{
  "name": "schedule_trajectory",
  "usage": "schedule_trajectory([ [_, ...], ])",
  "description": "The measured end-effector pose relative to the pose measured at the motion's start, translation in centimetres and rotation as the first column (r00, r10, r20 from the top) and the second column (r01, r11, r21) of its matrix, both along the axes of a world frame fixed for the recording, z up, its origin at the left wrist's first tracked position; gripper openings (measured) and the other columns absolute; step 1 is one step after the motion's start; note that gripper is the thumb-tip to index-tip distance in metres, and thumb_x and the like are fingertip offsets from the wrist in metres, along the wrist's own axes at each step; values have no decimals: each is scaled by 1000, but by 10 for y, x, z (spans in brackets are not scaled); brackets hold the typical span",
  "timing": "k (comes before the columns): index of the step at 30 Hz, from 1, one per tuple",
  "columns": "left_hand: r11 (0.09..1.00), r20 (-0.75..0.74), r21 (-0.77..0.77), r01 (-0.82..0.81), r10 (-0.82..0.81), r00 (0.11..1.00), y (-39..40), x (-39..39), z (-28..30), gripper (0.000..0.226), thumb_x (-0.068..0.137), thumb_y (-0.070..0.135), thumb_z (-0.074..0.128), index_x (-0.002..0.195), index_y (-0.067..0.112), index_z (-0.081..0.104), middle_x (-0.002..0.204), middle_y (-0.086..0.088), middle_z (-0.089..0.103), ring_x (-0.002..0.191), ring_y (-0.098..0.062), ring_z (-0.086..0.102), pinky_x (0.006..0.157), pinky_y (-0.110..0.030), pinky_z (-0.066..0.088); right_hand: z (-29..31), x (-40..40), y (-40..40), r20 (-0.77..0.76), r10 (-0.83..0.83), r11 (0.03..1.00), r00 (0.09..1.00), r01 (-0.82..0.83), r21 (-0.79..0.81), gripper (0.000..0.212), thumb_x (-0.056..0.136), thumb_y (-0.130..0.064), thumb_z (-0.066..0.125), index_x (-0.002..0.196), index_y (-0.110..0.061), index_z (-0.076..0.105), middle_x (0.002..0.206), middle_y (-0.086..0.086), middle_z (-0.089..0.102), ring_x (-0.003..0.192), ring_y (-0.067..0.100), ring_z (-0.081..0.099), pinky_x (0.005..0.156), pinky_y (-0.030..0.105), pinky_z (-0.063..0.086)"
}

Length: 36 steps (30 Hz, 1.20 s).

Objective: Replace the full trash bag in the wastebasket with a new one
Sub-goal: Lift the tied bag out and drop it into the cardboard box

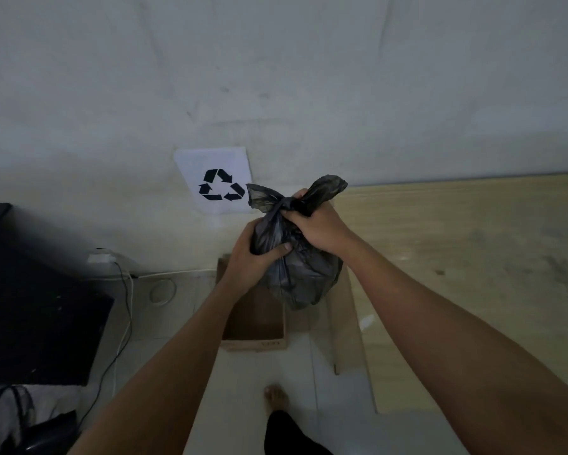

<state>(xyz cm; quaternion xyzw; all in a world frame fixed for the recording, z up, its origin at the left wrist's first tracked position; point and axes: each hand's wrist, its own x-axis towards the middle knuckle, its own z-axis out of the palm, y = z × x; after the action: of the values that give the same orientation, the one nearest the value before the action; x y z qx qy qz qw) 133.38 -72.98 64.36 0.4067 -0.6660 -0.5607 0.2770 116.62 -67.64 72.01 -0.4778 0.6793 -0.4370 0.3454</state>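
A full black trash bag [304,274] hangs in the air above an open cardboard box [256,326] that stands on the floor against the wall and serves as the wastebasket. The bag's neck is gathered into a knot with two loose ears sticking up. My right hand [315,226] grips the knotted neck from the right. My left hand [253,254] holds the bag's left side, thumb pressed across its front. The box looks empty inside where it shows.
A white sheet with a black recycling sign [218,182] is stuck on the wall behind the box. A wooden panel [472,257] lies to the right. A black cabinet [36,310] and cables [125,307] are at left. My foot [276,397] is on the tiled floor.
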Motion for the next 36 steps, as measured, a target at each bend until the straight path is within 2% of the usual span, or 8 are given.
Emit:
schedule_trajectory([
  [8, 996, 75, 93, -1, -6, 997, -111, 67, -90, 73, 70, 52, 90, 133, 38, 56, 131, 8, 66, 122, -15, 65, 104, -47, 56, -90, 64, -108, 52, -52, 989, 997, 45, 139, 19, 98, -24, 65, 85, -37, 58, 88, -15, 65, 78, -15, 59, 66, 4, 40],
  [15, 988, 120, 154, 28, -47, 992, -191, 105, -225, 87, 65, 61, 91, 138, 33, 52, 134, 0, 62, 124, -19, 64, 101, -48, 58, -222, 102, -182, 12, -102, 975, 995, 98, 199, 23, 99, -27, 64, 85, -42, 54, 90, -18, 61, 81, -15, 57, 69, 5, 39],
  [20, 980, 130, 189, 58, -83, 988, -216, 112, -345, 85, 67, 57, 92, 139, 31, 54, 135, 4, 65, 124, -16, 65, 102, -48, 57, -365, 108, -207, -68, -126, 973, 990, 137, 186, 12, 93, -46, 61, 85, -50, 53, 93, -15, 65, 97, 12, 65, 90, 39, 52],
  [22, 983, 148, 178, 52, -79, 986, -219, 110, -394, 86, 67, 57, 90, 140, 30, 54, 135, 7, 65, 123, -11, 65, 104, -43, 57, -420, 105, -211, -85, -156, 971, 984, 169, 170, 7, 89, -52, 61, 84, -53, 56, 91, -20, 64, 94, 5, 65, 89, 36, 53],
  [24, 982, 167, 173, 73, -102, 981, -223, 107, -455, 86, 66, 56, 90, 139, 30, 53, 135, 8, 64, 123, -10, 64, 105, -42, 56, -483, 102, -212, -72, -169, 972, 983, 178, 150, 12, 93, -45, 64, 87, -51, 56, 91, -22, 61, 91, -3, 61, 86, 22, 51],
  [27, 985, 253, 143, 95, -129, 959, -228, 103, -515, 78, 67, 52, 92, 133, 34, 53, 133, 6, 64, 121, -13, 63, 105, -43, 55, -547, 98, -214, -36, -160, 974, 986, 164, 158, 8, 99, -22, 65, 98, -26, 58, 92, -14, 59, 89, -3, 58, 73, 4, 40],
  [32, 971, 471, 89, 220, -236, 850, -245, 90, -598, 98, 58, 61, 90, 141, 25, 52, 143, -1, 61, 131, -24, 57, 109, -43, 50, -654, 96, -217, -54, -108, 977, 993, 116, 179, 8, 101, -18, 62, 97, -20, 56, 90, -7, 58, 85, -2, 56, 65, 6, 40],
  [36, 908, 666, 158, 389, -388, 637, -267, 74, -637, 96, 68, 47, 93, 146, 13, 50, 146, -6, 56, 133, -28, 55, 96, -27, 46, -706, 94, -222, -89, -32, 970, 996, 52, 239, 21, 101, -20, 62, 84, -31, 55, 89, -9, 59, 86, 7, 59, 73, 25, 46],
])
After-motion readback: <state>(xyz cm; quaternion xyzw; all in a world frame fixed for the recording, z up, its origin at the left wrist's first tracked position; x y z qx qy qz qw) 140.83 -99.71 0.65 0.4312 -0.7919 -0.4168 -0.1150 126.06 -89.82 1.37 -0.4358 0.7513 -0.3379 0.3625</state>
